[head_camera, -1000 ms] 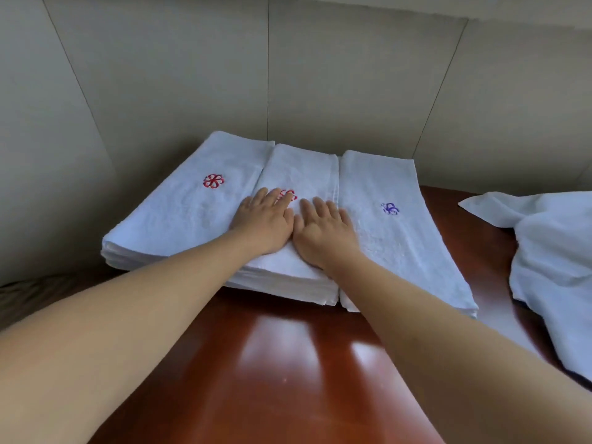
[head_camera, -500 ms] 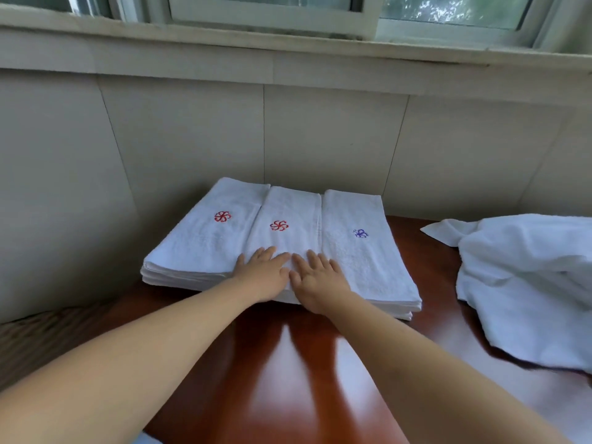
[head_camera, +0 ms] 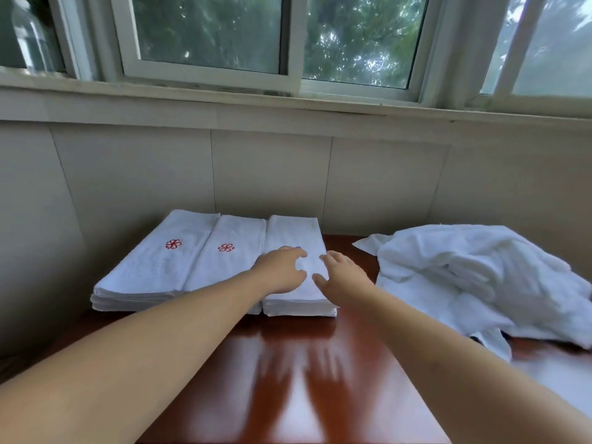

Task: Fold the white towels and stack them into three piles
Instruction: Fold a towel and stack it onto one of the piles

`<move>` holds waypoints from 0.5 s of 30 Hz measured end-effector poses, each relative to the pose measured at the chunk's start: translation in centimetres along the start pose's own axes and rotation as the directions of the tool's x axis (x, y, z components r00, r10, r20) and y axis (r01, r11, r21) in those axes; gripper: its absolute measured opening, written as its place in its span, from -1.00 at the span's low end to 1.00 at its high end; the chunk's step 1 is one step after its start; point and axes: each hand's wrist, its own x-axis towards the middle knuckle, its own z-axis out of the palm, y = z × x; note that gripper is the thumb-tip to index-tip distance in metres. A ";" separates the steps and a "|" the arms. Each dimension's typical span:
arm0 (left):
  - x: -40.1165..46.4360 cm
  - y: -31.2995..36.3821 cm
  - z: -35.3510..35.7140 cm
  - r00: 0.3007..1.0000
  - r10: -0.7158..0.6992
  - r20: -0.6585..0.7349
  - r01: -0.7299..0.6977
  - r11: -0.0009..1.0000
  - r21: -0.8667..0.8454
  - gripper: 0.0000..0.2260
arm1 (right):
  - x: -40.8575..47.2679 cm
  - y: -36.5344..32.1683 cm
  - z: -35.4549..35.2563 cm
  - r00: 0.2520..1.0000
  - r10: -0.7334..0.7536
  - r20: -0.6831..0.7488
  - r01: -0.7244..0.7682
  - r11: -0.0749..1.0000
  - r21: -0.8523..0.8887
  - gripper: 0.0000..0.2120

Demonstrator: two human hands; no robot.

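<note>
Both grips were found open: left hand (head_camera: 282,273) and right hand (head_camera: 344,278) laid flat on the right pile (head_camera: 293,232), nothing held.

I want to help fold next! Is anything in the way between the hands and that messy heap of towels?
Nothing visible is. The right hand lies over the right pile, and only bare table separates it from the unfolded heap to the right. The left hand is on the same pile.

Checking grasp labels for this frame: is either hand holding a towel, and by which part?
Nothing is held. The left hand and right hand lie with loose fingers on top of the right pile, no grip.
</note>
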 end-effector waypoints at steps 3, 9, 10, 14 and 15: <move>1.1 3.6 1.3 0.999 0.051 -0.012 -0.052 0.998 -0.035 -0.53 | -1.6 3.6 -1.2 0.997 0.069 -0.030 -0.069 0.997 0.021 -0.41; 3.8 9.9 4.8 0.994 0.113 -0.011 -0.114 0.989 -0.094 -0.55 | -4.3 11.2 -3.2 0.990 0.132 -0.043 -0.133 0.991 -0.021 -0.42; 4.3 10.8 5.4 0.993 0.114 -0.009 -0.114 0.989 -0.095 -0.55 | -4.6 12.7 -3.5 0.989 0.140 -0.048 -0.142 0.989 -0.034 -0.43; 6.9 14.4 7.8 0.990 0.140 0.003 -0.140 0.988 -0.067 -0.57 | -5.5 19.0 -4.4 0.975 0.205 -0.083 -0.211 0.975 -0.074 -0.44; 7.7 15.3 8.3 0.988 0.152 0.004 -0.151 0.987 -0.062 -0.56 | -5.5 20.6 -4.7 0.970 0.223 -0.098 -0.231 0.969 -0.081 -0.45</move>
